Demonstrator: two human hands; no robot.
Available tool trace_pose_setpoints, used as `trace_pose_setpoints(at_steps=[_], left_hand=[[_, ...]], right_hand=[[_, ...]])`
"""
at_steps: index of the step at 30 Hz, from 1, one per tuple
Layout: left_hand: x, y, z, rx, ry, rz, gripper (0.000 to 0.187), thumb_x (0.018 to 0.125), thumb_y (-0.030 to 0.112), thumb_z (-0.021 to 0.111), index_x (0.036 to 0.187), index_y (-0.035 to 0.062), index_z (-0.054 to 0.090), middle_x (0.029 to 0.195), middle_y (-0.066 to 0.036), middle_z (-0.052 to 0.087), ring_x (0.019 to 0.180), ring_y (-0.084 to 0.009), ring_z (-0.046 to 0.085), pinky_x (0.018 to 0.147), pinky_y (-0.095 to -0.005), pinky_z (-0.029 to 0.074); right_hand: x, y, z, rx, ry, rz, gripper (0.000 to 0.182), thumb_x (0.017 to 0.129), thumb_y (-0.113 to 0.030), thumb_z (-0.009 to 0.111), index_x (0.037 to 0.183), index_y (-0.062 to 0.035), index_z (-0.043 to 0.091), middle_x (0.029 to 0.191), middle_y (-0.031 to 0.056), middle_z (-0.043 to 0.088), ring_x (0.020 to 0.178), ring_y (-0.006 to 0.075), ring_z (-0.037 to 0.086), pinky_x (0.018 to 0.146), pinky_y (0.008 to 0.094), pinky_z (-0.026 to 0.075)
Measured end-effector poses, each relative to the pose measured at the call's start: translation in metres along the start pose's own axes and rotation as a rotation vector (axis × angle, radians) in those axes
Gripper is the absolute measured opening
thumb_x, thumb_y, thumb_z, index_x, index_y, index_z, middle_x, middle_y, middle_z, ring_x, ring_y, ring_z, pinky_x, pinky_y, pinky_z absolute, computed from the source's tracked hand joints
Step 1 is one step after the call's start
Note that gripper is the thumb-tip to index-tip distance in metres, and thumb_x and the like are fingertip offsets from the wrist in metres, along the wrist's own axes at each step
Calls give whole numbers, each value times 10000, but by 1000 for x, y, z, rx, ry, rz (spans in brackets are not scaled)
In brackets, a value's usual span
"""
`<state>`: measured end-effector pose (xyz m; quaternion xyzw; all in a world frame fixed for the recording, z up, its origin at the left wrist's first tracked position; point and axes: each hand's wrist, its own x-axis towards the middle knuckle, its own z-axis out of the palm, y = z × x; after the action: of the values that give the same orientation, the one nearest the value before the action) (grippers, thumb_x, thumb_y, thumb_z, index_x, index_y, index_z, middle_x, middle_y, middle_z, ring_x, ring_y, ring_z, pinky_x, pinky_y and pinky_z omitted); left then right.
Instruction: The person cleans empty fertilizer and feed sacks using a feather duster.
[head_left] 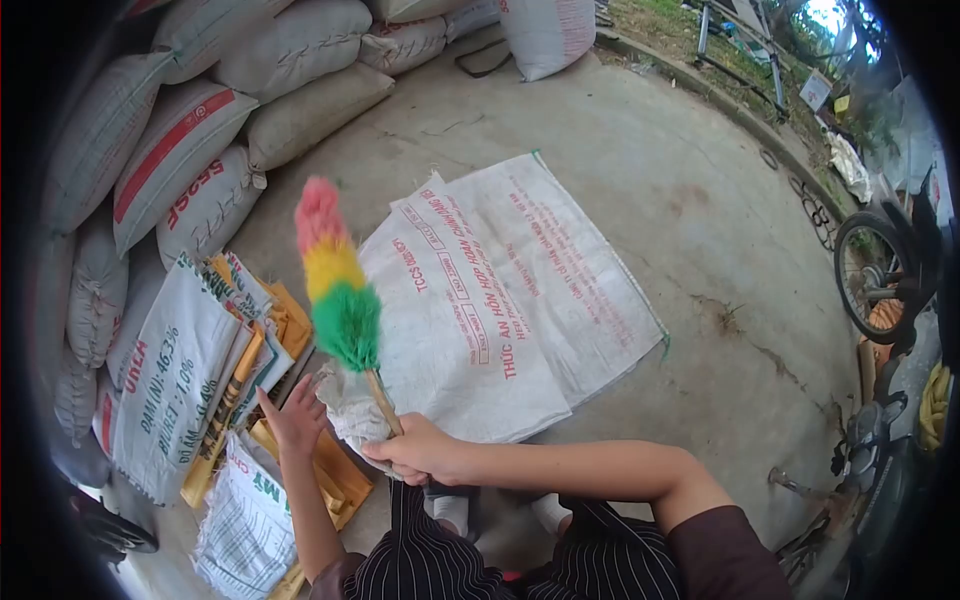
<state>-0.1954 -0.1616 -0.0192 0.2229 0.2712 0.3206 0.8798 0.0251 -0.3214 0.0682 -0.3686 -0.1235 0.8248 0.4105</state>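
Observation:
My right hand (420, 450) grips the wooden handle of a feather duster (345, 318). The duster points up and away from me, its fluffy head banded pink, yellow and green. Behind the handle, against my right hand, is a crumpled white cloth (350, 408); I cannot tell whether that hand holds it too. My left hand (296, 415) is raised to the left of this cloth, fingers apart and nothing in it. Beyond the duster, white woven sacks (520, 290) with red print lie flat on the concrete floor.
Full sacks (180, 150) are piled along the left and back. Folded empty sacks (165, 380), white and yellow, lie stacked at my left. A motorbike (880, 440) and a wheel (872, 272) stand on the right. A concrete curb (700, 90) borders the grass.

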Motion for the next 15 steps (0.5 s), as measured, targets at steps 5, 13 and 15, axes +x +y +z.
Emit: trace_pose_setpoints(at_steps=[5,13,15], left_hand=[[-66,62,19,461,272,-145,778,788,586,450,1247,-38,391,1112,-186,543,1009,-293,536,913,-377,385],[-57,76,16,1028,340,53,674,783,470,510,1215,-41,430,1103,-178,550,1015,-274,531,920,-356,371],[-53,79,14,1149,361,91,649,782,441,525,1207,-42,439,1100,-176,552,1017,-269,530,922,-351,368]], right_hand=[[42,64,40,-94,-226,191,182,835,-194,587,771,-73,467,471,-54,316,341,44,247,328,232,172],[51,42,55,-355,-352,22,324,807,-297,622,977,-38,528,508,-49,360,379,53,310,340,222,232],[41,38,38,-489,-259,-90,430,799,-325,622,1102,-34,532,545,-34,422,408,58,360,363,226,276]])
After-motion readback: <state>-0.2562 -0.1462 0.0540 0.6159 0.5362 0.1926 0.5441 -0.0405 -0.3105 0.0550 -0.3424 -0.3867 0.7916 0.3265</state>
